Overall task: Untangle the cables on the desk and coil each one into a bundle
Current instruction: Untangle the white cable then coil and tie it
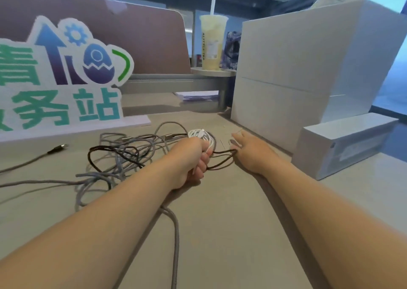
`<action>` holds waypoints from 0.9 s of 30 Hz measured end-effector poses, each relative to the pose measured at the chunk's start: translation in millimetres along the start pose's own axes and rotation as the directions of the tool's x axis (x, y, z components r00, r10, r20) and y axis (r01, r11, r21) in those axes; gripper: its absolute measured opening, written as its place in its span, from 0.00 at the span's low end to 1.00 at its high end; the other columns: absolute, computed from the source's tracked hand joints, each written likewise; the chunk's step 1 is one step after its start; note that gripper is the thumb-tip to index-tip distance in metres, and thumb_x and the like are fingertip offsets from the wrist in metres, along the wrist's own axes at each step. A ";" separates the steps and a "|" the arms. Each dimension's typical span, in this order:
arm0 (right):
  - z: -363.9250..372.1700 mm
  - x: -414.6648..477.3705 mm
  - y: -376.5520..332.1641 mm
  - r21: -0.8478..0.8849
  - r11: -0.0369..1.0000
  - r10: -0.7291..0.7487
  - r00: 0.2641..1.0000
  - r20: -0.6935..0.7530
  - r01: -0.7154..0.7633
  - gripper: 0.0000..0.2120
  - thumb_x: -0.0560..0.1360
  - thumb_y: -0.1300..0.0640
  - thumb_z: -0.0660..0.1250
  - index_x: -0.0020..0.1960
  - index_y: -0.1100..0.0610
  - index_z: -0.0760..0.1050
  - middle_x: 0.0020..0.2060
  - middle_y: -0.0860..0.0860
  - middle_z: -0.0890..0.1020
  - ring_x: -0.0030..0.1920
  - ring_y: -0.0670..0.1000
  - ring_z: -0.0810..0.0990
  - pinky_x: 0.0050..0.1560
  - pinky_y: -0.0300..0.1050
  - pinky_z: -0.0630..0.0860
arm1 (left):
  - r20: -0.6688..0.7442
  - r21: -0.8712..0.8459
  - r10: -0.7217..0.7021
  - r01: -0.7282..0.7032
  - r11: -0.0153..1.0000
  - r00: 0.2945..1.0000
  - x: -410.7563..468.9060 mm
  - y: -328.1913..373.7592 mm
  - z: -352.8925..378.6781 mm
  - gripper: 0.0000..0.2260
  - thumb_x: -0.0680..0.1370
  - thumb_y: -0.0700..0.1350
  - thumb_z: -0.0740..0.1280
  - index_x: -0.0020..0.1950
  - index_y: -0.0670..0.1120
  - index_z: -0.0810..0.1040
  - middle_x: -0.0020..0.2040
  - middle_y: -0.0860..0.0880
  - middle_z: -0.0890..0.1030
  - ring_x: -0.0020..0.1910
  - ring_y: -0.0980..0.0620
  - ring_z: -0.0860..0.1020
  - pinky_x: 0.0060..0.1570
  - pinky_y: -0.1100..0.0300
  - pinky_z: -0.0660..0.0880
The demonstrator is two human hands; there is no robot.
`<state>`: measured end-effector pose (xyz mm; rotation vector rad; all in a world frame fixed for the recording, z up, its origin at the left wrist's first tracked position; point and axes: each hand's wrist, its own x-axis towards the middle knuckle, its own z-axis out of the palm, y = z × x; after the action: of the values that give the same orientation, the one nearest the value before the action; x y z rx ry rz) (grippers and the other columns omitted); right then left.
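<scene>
A tangle of grey braided cable [105, 174] lies on the desk left of centre, with a dark brown cable [110, 151] looped through it. My left hand [191, 161] grips a coiled white cable [201, 134], its fingers curled round the bundle. A loop of the brown cable runs from that fist to my right hand [248, 150]. The right hand's lower fingers hook this loop while its other fingers point forward. One grey strand [175, 233] trails toward the desk's front edge.
A foam sign with blue and green characters [59, 83] stands at the back left. Tall white boxes [297, 68] and a smaller white box [343, 143] stand on the right. A yellow drink cup [213, 44] sits on a shelf behind. A plug end [58, 148] lies at left.
</scene>
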<state>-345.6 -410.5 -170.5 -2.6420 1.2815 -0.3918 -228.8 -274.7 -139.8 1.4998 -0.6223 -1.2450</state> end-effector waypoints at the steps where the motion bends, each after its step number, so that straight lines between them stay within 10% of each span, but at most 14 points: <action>1: -1.2 2.7 -2.1 0.014 1.000 -0.002 1.000 -0.018 0.002 0.10 0.79 0.53 0.55 0.53 0.53 0.75 0.53 0.55 0.75 0.61 0.58 0.73 0.53 0.46 0.69 | 0.007 -0.006 -0.005 0.005 1.000 1.000 0.3 -1.1 -0.8 0.14 0.81 0.46 0.56 0.35 0.47 0.69 0.21 0.55 0.65 0.16 0.60 0.60 0.15 0.72 0.56; 6: -3.8 10.7 -8.7 0.128 0.987 0.124 0.959 -0.256 -0.094 0.07 0.74 0.64 0.65 0.43 0.61 0.82 0.39 0.56 0.80 0.40 0.54 0.75 0.41 0.42 0.70 | 0.033 -0.031 -0.025 0.026 0.999 0.999 4.5 0.9 -7.3 0.13 0.80 0.47 0.58 0.37 0.46 0.71 0.23 0.54 0.67 0.17 0.59 0.62 0.15 0.70 0.59; 16: -2.4 10.8 -6.7 0.041 0.999 0.028 0.906 -0.422 -0.011 0.12 0.76 0.54 0.65 0.58 0.55 0.78 0.57 0.54 0.77 0.58 0.56 0.72 0.53 0.48 0.70 | 0.078 -0.059 -0.038 0.042 0.997 0.996 3.3 0.5 -9.2 0.12 0.81 0.48 0.58 0.39 0.45 0.71 0.22 0.53 0.67 0.16 0.59 0.63 0.15 0.71 0.60; 22: 1.5 18.6 -17.0 0.091 0.976 0.214 0.956 -0.199 -0.199 0.16 0.71 0.47 0.67 0.38 0.60 0.78 0.30 0.53 0.77 0.32 0.51 0.74 0.29 0.40 0.68 | 0.153 -0.125 -0.057 0.077 0.989 0.987 2.6 1.7 -12.8 0.13 0.81 0.47 0.57 0.39 0.44 0.71 0.20 0.53 0.68 0.15 0.59 0.65 0.14 0.71 0.61; 27: -1.0 21.4 -16.8 0.169 0.955 0.274 0.944 -0.182 -0.245 0.01 0.71 0.62 0.63 0.41 0.60 0.73 0.36 0.54 0.76 0.33 0.51 0.72 0.30 0.40 0.67 | 0.120 -0.088 -0.051 0.062 0.994 0.991 4.2 1.2 -12.7 0.12 0.81 0.47 0.58 0.39 0.44 0.72 0.21 0.53 0.68 0.15 0.59 0.65 0.15 0.71 0.61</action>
<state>-320.8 -417.2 -161.6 -2.3209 1.5752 -0.6983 -215.4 -273.9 -141.4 1.3838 -0.5950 -1.3951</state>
